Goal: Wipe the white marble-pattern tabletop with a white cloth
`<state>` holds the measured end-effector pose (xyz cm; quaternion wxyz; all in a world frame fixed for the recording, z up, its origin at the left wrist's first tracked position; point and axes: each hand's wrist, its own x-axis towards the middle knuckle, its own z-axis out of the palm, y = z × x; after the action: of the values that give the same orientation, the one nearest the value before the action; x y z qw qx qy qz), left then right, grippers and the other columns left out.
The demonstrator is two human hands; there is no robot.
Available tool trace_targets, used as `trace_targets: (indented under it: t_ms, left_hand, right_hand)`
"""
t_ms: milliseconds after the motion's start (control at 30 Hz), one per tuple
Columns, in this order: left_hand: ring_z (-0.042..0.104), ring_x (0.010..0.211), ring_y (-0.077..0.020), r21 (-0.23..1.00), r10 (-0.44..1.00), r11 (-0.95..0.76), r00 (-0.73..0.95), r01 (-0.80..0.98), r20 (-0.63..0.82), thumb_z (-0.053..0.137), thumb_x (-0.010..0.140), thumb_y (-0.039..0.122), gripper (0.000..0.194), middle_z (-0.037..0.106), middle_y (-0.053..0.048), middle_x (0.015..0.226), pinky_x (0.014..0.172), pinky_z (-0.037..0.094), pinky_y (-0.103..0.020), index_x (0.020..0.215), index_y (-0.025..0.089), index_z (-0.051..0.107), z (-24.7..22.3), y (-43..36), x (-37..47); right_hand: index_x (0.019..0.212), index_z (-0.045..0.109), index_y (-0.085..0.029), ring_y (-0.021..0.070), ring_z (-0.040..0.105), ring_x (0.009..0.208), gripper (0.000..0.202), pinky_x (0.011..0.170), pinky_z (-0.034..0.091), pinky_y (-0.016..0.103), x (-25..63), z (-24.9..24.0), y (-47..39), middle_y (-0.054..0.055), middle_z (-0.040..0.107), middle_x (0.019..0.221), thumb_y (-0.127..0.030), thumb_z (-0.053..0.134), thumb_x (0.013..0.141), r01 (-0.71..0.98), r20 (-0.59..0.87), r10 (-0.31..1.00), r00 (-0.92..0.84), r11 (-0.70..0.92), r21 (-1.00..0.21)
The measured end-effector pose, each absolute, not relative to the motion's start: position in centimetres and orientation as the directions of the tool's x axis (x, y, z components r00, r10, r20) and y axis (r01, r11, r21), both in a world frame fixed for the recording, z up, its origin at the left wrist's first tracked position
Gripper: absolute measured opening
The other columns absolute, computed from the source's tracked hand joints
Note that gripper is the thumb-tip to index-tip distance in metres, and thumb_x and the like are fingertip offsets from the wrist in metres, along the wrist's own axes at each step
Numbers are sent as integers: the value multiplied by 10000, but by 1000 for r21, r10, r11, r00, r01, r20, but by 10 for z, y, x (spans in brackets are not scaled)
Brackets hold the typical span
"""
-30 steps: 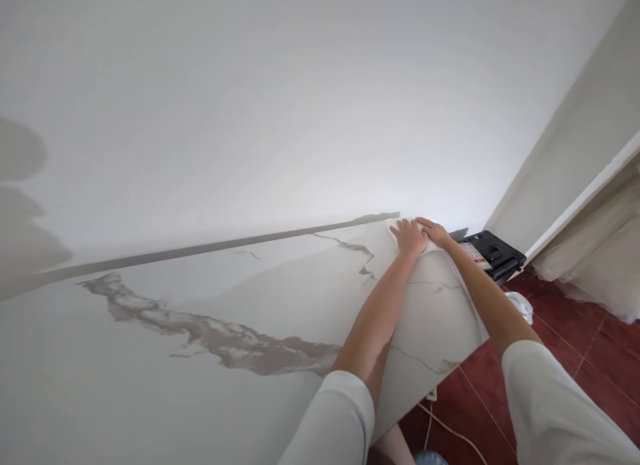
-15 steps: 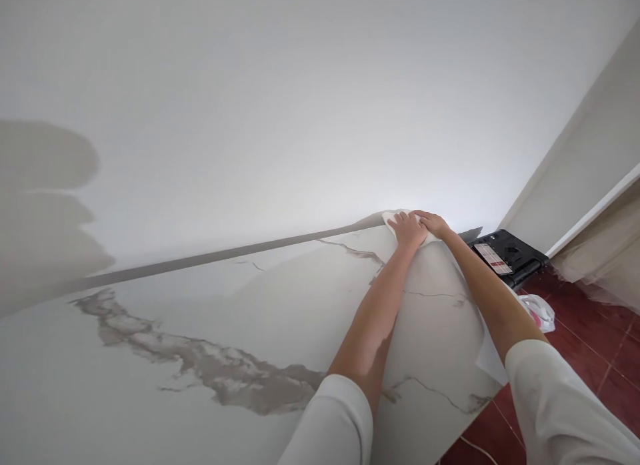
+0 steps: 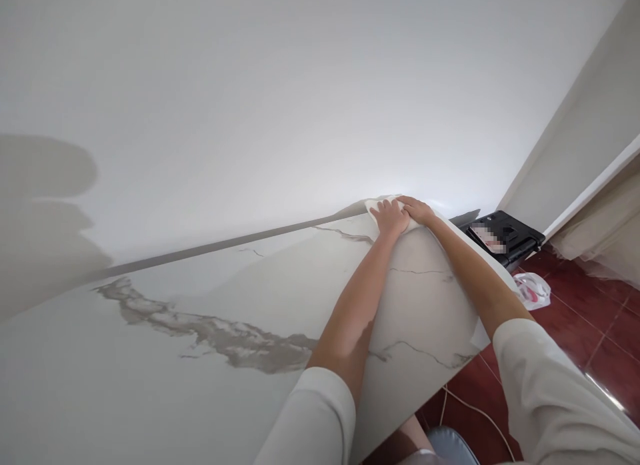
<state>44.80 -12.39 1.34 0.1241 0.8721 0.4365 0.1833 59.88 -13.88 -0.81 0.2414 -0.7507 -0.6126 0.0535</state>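
Observation:
A white cloth (image 3: pixel 373 212) lies bunched at the far right end of a white marble-patterned tabletop (image 3: pixel 280 285), close to the wall. My left hand (image 3: pixel 391 218) presses on the cloth from above, its fingers spread over it. At the cloth's right side, my right hand (image 3: pixel 418 210) has its fingers closed over the fabric, touching the left hand. Both arms reach forward across the tabletop. Part of the cloth is hidden under the hands.
A white wall (image 3: pixel 280 105) rises behind the table. Beyond its right end stand a black case (image 3: pixel 523 235) and a plastic bag (image 3: pixel 533 291) on the red tiled floor (image 3: pixel 575 318). A cable (image 3: pixel 480 411) and a grey rounded seat (image 3: pixel 450 445) show below the table's edge.
Both hands have slid slightly left with the cloth along the tabletop's far edge. The view has tilted down a little, bringing the grey seat and more of the cable into sight.

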Motion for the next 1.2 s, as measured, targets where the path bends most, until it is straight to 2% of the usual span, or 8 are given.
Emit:
trace_targets:
  t_ms: [267, 433, 567, 700, 833, 1200]
  left_hand:
    - [356, 1366, -318, 347, 815, -579, 539, 738, 213, 295, 944, 360, 477, 484, -139, 1452, 1144, 231, -555, 1337, 197, 511, 12, -150, 443]
    - [363, 1355, -323, 347, 820, -571, 534, 744, 205, 298, 945, 352, 493, 479, -157, 1448, 1145, 229, -543, 1352, 165, 503, 14, -179, 443]
    - [345, 1363, -323, 353, 812, -581, 553, 734, 186, 292, 946, 352, 501, 470, -156, 1452, 1148, 226, -534, 1365, 161, 490, 16, -205, 442]
    - [339, 1364, -321, 356, 799, -597, 568, 719, 195, 281, 949, 349, 494, 471, -144, 1447, 1148, 226, -536, 1371, 189, 481, 16, -230, 438]
    - [344, 1367, -322, 346, 784, -616, 592, 707, 186, 290, 952, 348, 496, 476, -150, 1436, 1152, 229, -542, 1371, 174, 491, 17, -256, 433]
    - [296, 1405, -354, 323, 772, -632, 611, 705, 177, 290, 957, 360, 559, 409, -183, 1506, 1159, 213, -577, 1440, 114, 429, 18, -327, 422]
  right_hand:
    - [1469, 456, -194, 228, 330, 1465, 590, 1234, 240, 443, 603, -9, -162, -8, 399, 1568, -275, 328, 899, 918, 183, 974, 131, -50, -392]
    - [1457, 472, -271, 224, 327, 1468, 570, 1242, 227, 454, 607, -11, -189, -59, 431, 1545, -301, 342, 903, 916, 197, 975, 101, -14, -400]
    - [1463, 468, -243, 226, 325, 1469, 577, 1241, 230, 448, 606, -8, -218, -31, 410, 1560, -304, 334, 905, 914, 182, 975, 125, -42, -404]
    - [1457, 472, -281, 228, 324, 1470, 566, 1242, 228, 474, 603, -9, -248, -48, 448, 1535, -295, 351, 904, 911, 203, 973, 113, -20, -412]
    - [1462, 463, -248, 229, 318, 1472, 569, 1243, 222, 477, 601, -13, -274, -27, 432, 1548, -295, 342, 908, 915, 197, 971, 133, -44, -402]
    - [1436, 495, -244, 236, 339, 1463, 547, 1246, 217, 480, 598, -16, -347, 8, 443, 1543, -452, 337, 956, 918, 252, 966, 61, 45, -395]
